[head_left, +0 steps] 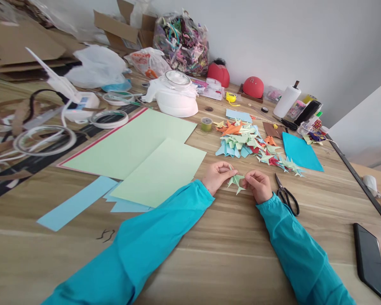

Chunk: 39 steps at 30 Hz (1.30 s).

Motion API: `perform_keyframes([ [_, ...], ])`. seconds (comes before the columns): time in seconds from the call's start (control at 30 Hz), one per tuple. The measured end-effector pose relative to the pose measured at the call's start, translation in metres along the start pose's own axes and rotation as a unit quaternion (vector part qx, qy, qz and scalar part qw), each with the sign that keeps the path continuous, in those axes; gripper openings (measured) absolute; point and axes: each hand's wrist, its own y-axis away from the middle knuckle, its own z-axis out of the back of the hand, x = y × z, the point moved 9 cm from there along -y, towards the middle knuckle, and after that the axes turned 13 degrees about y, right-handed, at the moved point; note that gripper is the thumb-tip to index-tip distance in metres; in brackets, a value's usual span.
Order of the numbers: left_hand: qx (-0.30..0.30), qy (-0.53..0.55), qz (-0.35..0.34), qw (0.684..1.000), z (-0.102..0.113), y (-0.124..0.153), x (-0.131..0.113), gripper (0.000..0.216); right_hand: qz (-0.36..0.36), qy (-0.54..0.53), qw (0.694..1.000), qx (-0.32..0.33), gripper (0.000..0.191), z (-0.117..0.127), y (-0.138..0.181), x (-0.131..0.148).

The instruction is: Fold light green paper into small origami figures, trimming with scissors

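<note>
Both hands pinch one small green folded paper piece (236, 181) just above the wooden table (228, 245): left hand (216, 176) on its left side, right hand (259, 185) on its right. Scissors (286, 195) just right of right hand. Pile of folded paper shapes (250, 144) beyond; green sheets (146, 156) to the left.

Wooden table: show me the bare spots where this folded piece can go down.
The wooden table is bare between the two turquoise sleeves, below the left hand and right hand pinching the pale green folded paper piece. Another patch: between the black scissors and the flat black phone. Crowded: the pile of coloured folded paper shapes and the back edge.
</note>
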Motion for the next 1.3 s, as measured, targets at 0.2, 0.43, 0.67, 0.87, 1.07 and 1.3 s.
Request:
perform_keyframes([
  [0.2,-0.01,0.014,-0.001,1.0,0.001,0.0,0.001,0.034,0.003,-0.026,0.998,-0.055,0.021,0.008,0.0,0.001],
  [0.43,-0.064,0.057,-0.028,0.996,0.012,-0.004,0.001,0.037,0.156,0.231,0.952,-0.122,0.013,0.004,0.016,0.036],
  [0.67,-0.041,0.06,-0.003,0.997,0.005,-0.002,0.002,0.038,0.205,0.362,0.904,-0.099,0.007,-0.013,0.02,0.043],
  [0.87,-0.028,0.037,-0.007,0.999,0.003,-0.002,0.001,0.037,0.192,0.365,0.905,-0.105,0.009,-0.01,0.019,0.041],
  [1.07,0.037,-0.044,-0.078,0.995,-0.008,0.001,-0.011,0.032,0.16,0.36,0.908,-0.145,0.011,0.0,0.016,0.036],
  [1.3,0.084,-0.16,-0.132,0.975,-0.014,0.004,-0.012,0.017,0.166,0.352,0.911,-0.138,0.011,0.002,0.015,0.033],
])
